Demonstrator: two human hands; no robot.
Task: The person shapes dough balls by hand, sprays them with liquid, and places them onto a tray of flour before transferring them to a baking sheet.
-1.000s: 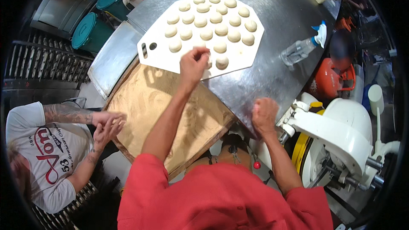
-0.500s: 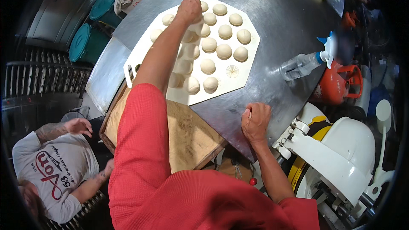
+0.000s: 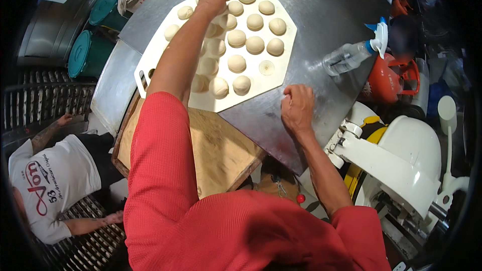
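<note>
A white many-sided plastic board (image 3: 278, 65) lies on a steel table (image 3: 321, 15) and carries several round dough balls (image 3: 237, 63). My left hand (image 3: 212, 1) reaches to the board's far edge with its fingers closed over a dough ball there. My right hand (image 3: 297, 108) rests as a loose fist on the bare steel just off the board's near right corner; I see nothing held in it. One round spot (image 3: 266, 67) on the board shows only a ring mark.
A spray bottle (image 3: 351, 54) lies on the table at the right. A white machine (image 3: 401, 160) stands to the lower right, with an orange object (image 3: 389, 78) behind it. A wooden board (image 3: 221, 150) sits below the table edge. Another person in a white shirt (image 3: 55, 180) is at lower left, near teal bins (image 3: 88, 52).
My left hand has moved from the board's near edge to its far edge. My right hand has stayed by the table's near edge. The other person's arms have shifted.
</note>
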